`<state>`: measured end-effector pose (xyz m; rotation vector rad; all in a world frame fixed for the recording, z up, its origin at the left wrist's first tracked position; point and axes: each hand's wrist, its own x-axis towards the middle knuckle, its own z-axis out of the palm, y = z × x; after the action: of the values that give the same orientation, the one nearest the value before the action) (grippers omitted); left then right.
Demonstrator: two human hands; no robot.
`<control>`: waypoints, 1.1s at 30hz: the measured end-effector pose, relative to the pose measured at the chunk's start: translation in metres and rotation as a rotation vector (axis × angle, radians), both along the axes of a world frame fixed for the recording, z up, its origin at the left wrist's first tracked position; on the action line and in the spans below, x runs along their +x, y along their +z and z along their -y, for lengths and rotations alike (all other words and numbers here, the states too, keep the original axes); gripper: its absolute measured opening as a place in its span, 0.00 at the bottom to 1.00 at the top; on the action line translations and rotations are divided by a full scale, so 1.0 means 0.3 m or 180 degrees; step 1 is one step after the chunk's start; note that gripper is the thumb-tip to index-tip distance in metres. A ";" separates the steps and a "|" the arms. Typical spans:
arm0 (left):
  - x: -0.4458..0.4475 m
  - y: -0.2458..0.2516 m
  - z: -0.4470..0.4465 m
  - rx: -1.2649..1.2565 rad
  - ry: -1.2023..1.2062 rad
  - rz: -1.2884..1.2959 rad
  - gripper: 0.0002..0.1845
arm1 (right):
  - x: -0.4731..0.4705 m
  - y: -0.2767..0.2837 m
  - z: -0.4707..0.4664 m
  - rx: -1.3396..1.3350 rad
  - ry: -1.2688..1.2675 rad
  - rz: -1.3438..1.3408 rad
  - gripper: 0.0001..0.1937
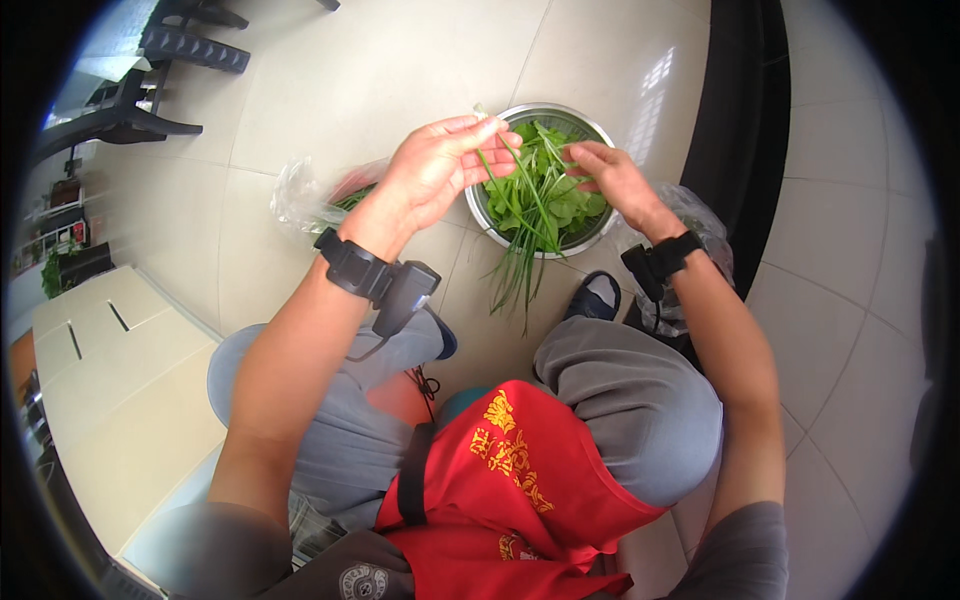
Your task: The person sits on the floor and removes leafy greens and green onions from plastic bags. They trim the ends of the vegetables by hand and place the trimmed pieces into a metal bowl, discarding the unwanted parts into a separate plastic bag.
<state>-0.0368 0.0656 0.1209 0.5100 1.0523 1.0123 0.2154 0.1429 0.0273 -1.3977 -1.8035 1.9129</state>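
Observation:
My left hand (450,154) pinches a thin green onion (491,161) near its pale root end, between thumb and fingers, and its green leaves hang down over the bowl. My right hand (611,176) hovers over the bowl's right side with thumb and fingers curled close together; whether a thin piece is between the fingertips I cannot tell. Below both hands a round metal bowl (480,214) stands on the floor, holding leafy greens (577,202). Several long green onion leaves (517,277) hang over its near rim.
A clear plastic bag (300,195) with green stalks lies left of the bowl; another plastic bag (701,217) is on the right beside a black floor strip (739,142). Dark chair legs (165,124) stand at the upper left, a cream cabinet (127,360) at the lower left.

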 end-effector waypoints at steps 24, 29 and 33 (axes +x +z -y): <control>0.134 -0.052 0.032 -0.0112 -0.1045 -0.0963 0.07 | -0.011 0.201 0.153 0.0146 0.1022 -0.0338 0.13; 0.113 -0.048 0.022 -0.0241 -0.1237 -0.1046 0.05 | -0.013 0.195 0.176 0.0609 0.1036 0.0023 0.13; 0.094 -0.040 0.013 0.0004 -0.1344 -0.1372 0.06 | -0.021 0.192 0.178 0.0340 0.0845 -0.0189 0.15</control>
<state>-0.0087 0.0616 0.1088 0.9354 1.2532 0.5375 0.2091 0.0895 0.0851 -1.1027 -2.1177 1.9190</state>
